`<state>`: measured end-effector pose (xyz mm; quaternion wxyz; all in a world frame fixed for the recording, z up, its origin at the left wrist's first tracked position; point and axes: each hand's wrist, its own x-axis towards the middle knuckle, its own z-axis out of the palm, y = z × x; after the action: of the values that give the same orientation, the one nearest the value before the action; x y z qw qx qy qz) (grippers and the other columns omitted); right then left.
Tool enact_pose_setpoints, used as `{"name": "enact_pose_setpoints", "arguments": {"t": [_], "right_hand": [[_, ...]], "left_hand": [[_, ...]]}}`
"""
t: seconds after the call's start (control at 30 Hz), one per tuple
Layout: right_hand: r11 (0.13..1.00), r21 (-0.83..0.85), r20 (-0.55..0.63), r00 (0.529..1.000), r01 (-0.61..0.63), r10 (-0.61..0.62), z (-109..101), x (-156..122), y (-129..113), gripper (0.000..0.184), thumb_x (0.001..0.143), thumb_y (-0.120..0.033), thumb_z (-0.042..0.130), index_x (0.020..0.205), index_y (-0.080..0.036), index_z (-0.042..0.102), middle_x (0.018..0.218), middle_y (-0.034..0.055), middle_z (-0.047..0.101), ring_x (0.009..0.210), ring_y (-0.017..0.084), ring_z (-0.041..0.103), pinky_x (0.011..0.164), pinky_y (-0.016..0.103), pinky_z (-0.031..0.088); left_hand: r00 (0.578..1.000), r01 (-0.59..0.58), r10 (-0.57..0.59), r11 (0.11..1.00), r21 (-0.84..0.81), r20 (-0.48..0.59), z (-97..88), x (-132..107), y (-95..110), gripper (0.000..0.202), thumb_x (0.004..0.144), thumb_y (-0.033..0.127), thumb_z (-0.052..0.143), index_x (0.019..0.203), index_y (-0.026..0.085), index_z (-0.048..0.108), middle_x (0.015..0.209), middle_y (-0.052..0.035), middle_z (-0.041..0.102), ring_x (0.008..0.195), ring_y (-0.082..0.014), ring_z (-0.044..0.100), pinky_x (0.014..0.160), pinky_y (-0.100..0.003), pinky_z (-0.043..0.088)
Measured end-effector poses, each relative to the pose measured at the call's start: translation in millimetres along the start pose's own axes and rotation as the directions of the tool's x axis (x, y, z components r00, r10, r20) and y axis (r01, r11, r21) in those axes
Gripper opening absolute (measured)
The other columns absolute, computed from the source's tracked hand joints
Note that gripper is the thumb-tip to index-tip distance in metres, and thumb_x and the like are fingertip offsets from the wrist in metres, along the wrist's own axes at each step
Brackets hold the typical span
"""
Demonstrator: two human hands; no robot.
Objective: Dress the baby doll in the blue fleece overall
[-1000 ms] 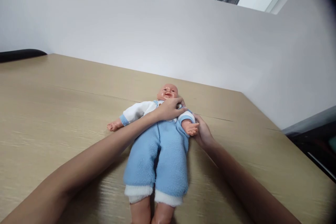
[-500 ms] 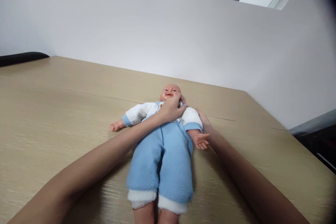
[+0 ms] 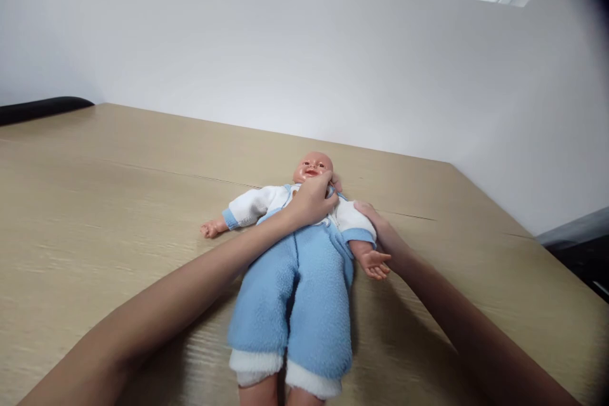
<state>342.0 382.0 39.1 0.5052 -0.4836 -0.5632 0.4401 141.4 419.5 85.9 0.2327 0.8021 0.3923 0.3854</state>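
A baby doll (image 3: pixel 295 279) lies on its back on the table, head away from me and legs toward me. It wears fuzzy light-blue overalls over a white top with blue cuffs. My left hand (image 3: pixel 314 200) reaches across its chest and is closed on the clothing at the neck and shoulder strap, fingers close to the doll's cheek. Against the outer side of the sleeve on the right of the view, my right hand (image 3: pixel 380 228) grips the cloth near the shoulder; some of its fingers are hidden behind the doll's arm. The doll's feet are out of frame.
The wooden table (image 3: pixel 118 203) has a thin seam running across it. Behind it rises a white partition (image 3: pixel 285 57). A black curved object (image 3: pixel 47 108) is at the far left edge, and a dark object (image 3: pixel 578 260) lies beyond the right edge.
My right hand has shifted slightly to the right and up, and the doll's sleeve and arm have moved outward with it. My left hand stays at the neck. The view has shifted slightly.
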Motion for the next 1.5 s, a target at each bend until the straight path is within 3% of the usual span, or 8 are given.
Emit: {"name": "enact_pose_setpoints", "arguments": {"t": [0.13,0.3,0.47,0.73,0.97,1.17,1.37,1.5], "right_hand": [[0.963,0.042,0.017,0.964,-0.265,0.264,-21.4,-38.0,-14.5,0.057,0.078,-0.057,0.083,0.124,-0.028,0.067,0.118,0.0094,0.078,0.092,0.029,0.078,0.064,0.035,0.065],[0.951,-0.068,0.032,0.953,-0.300,0.303,-28.3,-71.7,-16.7,0.078,0.079,-0.061,0.083,0.143,-0.028,0.052,0.124,0.0104,0.076,0.054,0.016,0.064,0.032,0.027,0.039],[0.966,-0.231,0.027,0.992,-0.117,0.127,-46.6,-70.3,-8.0,0.059,0.079,-0.056,0.086,0.125,-0.025,0.065,0.127,0.0109,0.076,0.104,0.029,0.075,0.082,0.038,0.064],[0.913,-0.402,0.030,0.996,-0.071,0.090,-107.0,-49.4,8.7,0.047,0.083,-0.057,0.081,0.116,-0.025,0.069,0.112,0.0100,0.079,0.098,0.033,0.075,0.092,0.050,0.059],[0.542,-0.754,0.009,0.830,0.372,-0.557,-48.6,-74.6,-6.3,0.027,0.097,-0.028,0.059,0.123,-0.023,0.063,0.131,0.0149,0.067,0.129,0.037,0.058,0.113,0.063,0.041],[0.895,-0.330,0.208,0.948,0.300,-0.242,3.8,-85.2,-17.6,0.031,0.105,-0.043,0.057,0.131,-0.026,0.058,0.130,0.0095,0.067,0.119,0.027,0.065,0.105,0.043,0.052],[0.956,-0.268,0.238,0.970,0.115,-0.050,8.4,-53.4,-8.8,0.044,0.101,-0.063,0.052,0.080,-0.025,0.060,0.085,0.0044,0.064,0.088,0.027,0.060,0.092,0.044,0.050],[1.000,-0.014,0.176,0.984,0.023,-0.020,17.5,-47.4,-1.5,0.037,0.090,-0.062,0.064,0.082,-0.027,0.060,0.088,0.0049,0.067,0.095,0.029,0.064,0.097,0.045,0.053]], "left_hand": [[1.000,-0.013,0.013,1.000,0.009,0.007,0.7,-0.9,0.5,0.020,0.085,0.004,0.058,0.099,0.016,0.063,0.086,-0.0011,0.067,0.067,-0.0153,0.055,0.067,-0.030,0.040],[0.999,-0.030,0.030,0.999,0.016,0.014,0.0,-1.7,2.4,0.019,0.085,0.007,0.058,0.099,0.018,0.064,0.086,-0.0015,0.068,0.073,-0.0173,0.059,0.071,-0.030,0.042],[0.999,-0.044,0.044,0.999,0.002,0.004,-0.7,-1.9,5.2,0.018,0.084,0.006,0.058,0.097,0.017,0.065,0.084,-0.0006,0.067,0.072,-0.0169,0.059,0.069,-0.030,0.040],[1.000,0.003,-0.005,0.994,0.112,0.021,0.7,-2.2,8.2,0.011,0.092,0.017,0.061,0.102,0.018,0.059,0.084,-0.0017,0.066,0.076,-0.0196,0.063,0.070,-0.031,0.041],[0.999,-0.054,0.050,0.887,0.458,0.022,-13.4,-18.4,18.9,0.025,0.103,0.037,0.058,0.115,0.015,0.058,0.116,-0.0149,0.069,0.115,-0.0343,0.060,0.099,-0.047,0.045],[0.990,-0.055,0.096,0.936,0.347,-0.103,-46.6,-74.1,7.2,0.030,0.108,0.043,0.051,0.123,0.019,0.058,0.125,-0.0111,0.065,0.120,-0.0303,0.055,0.109,-0.048,0.041],[0.984,0.158,-0.152,0.986,0.054,-0.096,-73.0,-120.6,-23.6,0.031,0.109,0.049,0.047,0.112,0.019,0.056,0.106,-0.0058,0.065,0.097,-0.0237,0.061,0.090,-0.039,0.046],[0.985,0.171,-0.172,0.982,0.082,0.015,-86.0,-126.4,-30.6,0.038,0.108,0.055,0.044,0.097,0.020,0.054,0.095,-0.0032,0.060,0.089,-0.0228,0.055,0.086,-0.037,0.042]]}}
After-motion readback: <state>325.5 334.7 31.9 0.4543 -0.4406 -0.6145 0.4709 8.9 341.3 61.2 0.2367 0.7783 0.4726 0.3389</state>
